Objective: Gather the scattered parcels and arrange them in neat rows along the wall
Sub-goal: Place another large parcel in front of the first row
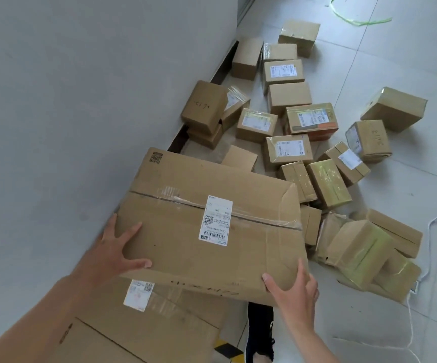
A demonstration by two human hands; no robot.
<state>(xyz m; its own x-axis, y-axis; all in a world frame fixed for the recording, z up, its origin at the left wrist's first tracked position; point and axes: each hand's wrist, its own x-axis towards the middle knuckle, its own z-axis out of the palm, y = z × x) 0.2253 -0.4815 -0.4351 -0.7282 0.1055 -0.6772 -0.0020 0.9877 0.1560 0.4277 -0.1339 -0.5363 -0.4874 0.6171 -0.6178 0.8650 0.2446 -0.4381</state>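
Grip: left hand (119, 247) and right hand (294, 289) fingers spread, pressing the large carton (212, 224) near corners
Risk: carton slips, falls beyond the fingertips onto small parcels (288, 150)

Brown big box (212, 226), white label (215, 220); pale grey floor (369, 323); far green string (353, 18); near stripes (227, 351), seemingly black-and-yellow.

Large carton (212, 221) label (215, 220): a white shipping sticker is showing a QR code and a barcode; its print is staying too small to read.
Large carton corner: a printed QR code (156, 157) is sitting there.
Large carton front edge: dark handwriting (204, 286) is running along it, illegible.
Small box at right (372, 137): handwritten digits are reading perhaps "3413".
Box by the wall (204, 107): a handwritten mark, unreadable.
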